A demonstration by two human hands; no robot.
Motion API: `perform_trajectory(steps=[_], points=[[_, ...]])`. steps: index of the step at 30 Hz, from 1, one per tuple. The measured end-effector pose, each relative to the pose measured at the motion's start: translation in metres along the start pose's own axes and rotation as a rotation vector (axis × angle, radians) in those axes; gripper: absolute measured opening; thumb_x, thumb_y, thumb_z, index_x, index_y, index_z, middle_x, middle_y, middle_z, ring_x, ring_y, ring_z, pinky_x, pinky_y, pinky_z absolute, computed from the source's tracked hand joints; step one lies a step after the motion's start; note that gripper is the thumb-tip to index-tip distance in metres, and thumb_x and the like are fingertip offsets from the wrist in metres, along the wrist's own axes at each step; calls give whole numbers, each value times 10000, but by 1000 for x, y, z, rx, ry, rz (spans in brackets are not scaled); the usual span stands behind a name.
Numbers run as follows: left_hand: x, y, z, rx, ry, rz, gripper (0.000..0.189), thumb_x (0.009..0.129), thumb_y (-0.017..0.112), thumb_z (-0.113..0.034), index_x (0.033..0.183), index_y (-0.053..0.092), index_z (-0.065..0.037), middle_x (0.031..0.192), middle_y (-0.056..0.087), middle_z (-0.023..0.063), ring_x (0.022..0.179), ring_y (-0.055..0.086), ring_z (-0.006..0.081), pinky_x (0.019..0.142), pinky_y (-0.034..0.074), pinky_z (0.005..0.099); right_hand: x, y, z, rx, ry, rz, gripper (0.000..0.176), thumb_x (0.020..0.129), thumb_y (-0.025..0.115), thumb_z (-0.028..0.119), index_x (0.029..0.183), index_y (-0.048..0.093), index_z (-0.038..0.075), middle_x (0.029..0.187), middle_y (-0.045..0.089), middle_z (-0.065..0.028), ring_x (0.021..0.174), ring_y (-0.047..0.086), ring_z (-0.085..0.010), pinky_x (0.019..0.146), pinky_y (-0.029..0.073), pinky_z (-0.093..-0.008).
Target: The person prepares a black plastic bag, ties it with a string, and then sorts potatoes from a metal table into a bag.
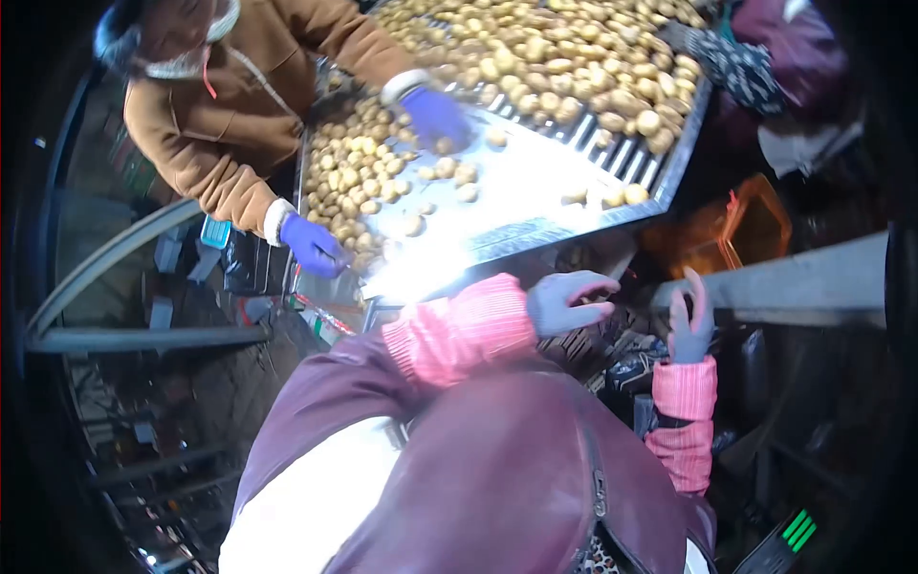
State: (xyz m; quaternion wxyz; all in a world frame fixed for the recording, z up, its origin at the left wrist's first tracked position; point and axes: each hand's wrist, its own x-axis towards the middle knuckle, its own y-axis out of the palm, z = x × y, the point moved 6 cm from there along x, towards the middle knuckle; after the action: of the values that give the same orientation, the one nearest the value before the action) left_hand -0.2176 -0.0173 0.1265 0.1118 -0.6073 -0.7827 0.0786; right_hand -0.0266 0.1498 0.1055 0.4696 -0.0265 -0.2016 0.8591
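Just outside the metal tray (531,182), our left hand (572,302) half-curls, and we cannot tell what it grips; our right hand (691,320) is loosely spread. On the tray, potatoes (561,65) lie with long axes pointing various ways.

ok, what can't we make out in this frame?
All in the head view:
- Left hand: its curled fingers hide whether it holds anything.
- Metal tray: glare washes out the corner nearest the wearer.
- Potatoes: far end of the pile cut off by the top edge.
- Background at lower left: too dark and blurred to name things.
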Motion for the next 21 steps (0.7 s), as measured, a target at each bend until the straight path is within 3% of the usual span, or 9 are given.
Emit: perform_trajectory(steps=[2,4,6,11,14,18,19,20,21], points=[[-30,-51,0,101,-24,-93,414,888,647,-328,1226,620,-89,1092,660,129,936,665,270,817,533,350,41,57,57,-184,-327,105,368,857,592,69,1224,595,46,1086,611,-137,1005,600,-307,876,491,-381],[-54,-88,-4,222,-56,-217,403,894,639,-336,1210,630,-85,1104,659,139,952,651,291,833,523,361,85,105,78,-299,-565,205,348,825,613,87,1172,611,56,1084,610,-158,991,604,-350,856,500,-407],[-85,-107,22,240,-130,-273,384,898,640,-321,1199,636,-83,1104,658,145,956,650,285,833,522,364,118,152,76,-455,-620,293,342,812,635,132,1149,622,75,1091,609,-176,991,604,-371,843,504,-422],[-117,-143,66,263,-174,-294,352,907,640,-289,1191,641,-80,1102,661,143,950,651,276,823,521,361,154,243,37,-850,-376,841,335,764,679,184,1093,647,128,1066,607,-173,1032,598,-360,874,493,-428],[-115,-168,75,114,-261,-331,335,922,632,-271,1183,640,-61,1007,666,110,902,649,223,781,517,328,156,255,35,-948,-306,884,251,802,685,220,1036,642,141,1039,578,-161,1033,580,-365,911,465,-423],[-107,-188,83,-485,-530,-336,398,964,576,-298,1284,552,-61,1064,618,75,941,629,189,790,526,322,162,273,69,-625,-347,837,279,806,696,274,1015,634,100,991,593,-132,960,596,-282,842,483,-372],[-101,-194,86,-594,-525,-435,405,970,555,-305,1298,534,-67,1075,611,78,965,627,190,790,532,335,144,282,106,-383,25,947,292,861,659,286,1051,629,66,970,590,-74,900,570,-158,784,474,-298],[-98,-201,89,-700,-518,-536,413,976,535,-311,1312,516,-72,1086,603,81,989,624,190,789,538,348,131,299,122,-105,57,1052,346,896,636,310,1110,619,38,957,577,-34,879,531,-85,751,454,-252],[-98,-202,93,-985,-488,-600,454,961,543,-348,1325,496,-80,1178,573,88,1039,616,240,804,546,384,120,315,135,-2,127,1086,341,903,634,318,1136,626,70,1014,605,-70,912,570,-146,772,472,-291]])
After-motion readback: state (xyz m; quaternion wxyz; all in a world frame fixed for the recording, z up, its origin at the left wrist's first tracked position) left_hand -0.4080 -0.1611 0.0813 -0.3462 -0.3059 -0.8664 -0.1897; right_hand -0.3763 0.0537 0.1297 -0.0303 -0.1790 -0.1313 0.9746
